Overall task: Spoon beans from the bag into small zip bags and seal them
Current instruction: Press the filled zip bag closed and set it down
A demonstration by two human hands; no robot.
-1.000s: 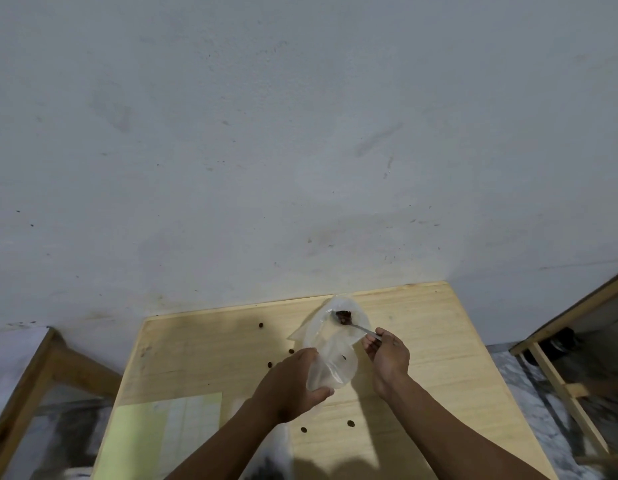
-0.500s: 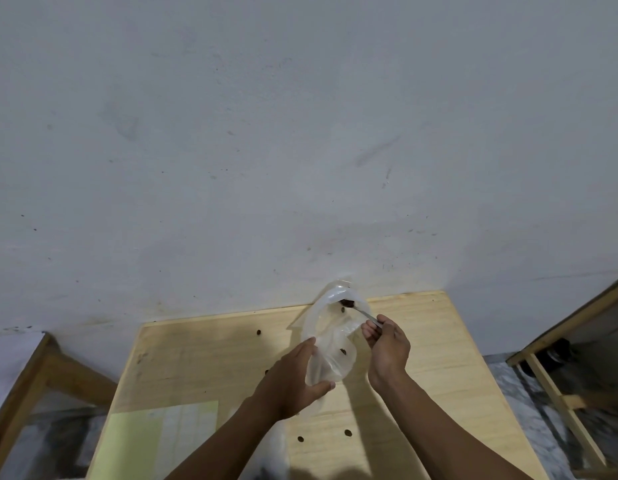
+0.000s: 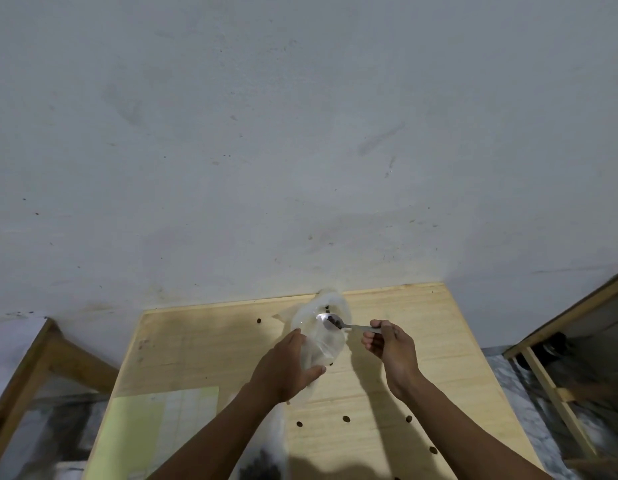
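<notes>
My left hand (image 3: 288,368) grips a small clear zip bag (image 3: 323,336) held upright above the wooden table (image 3: 421,341), its mouth open toward the wall. My right hand (image 3: 390,342) pinches the handle of a metal spoon (image 3: 335,322). The spoon bowl carries a few dark beans and sits inside the bag's mouth. A couple of beans lie at the bag's bottom. The big clear bag of beans (image 3: 266,459) shows partly at the bottom edge, under my left forearm.
Loose dark beans (image 3: 346,418) are scattered over the table. A pale green sheet (image 3: 155,434) lies at the near left. Wooden frames stand on the floor at left (image 3: 40,368) and right (image 3: 560,375). A grey wall rises right behind the table.
The spoon has dipped lower and further into the bag's mouth, its bowl turned toward me. My right hand shifted right and away from the bag. The bag sits slightly lower.
</notes>
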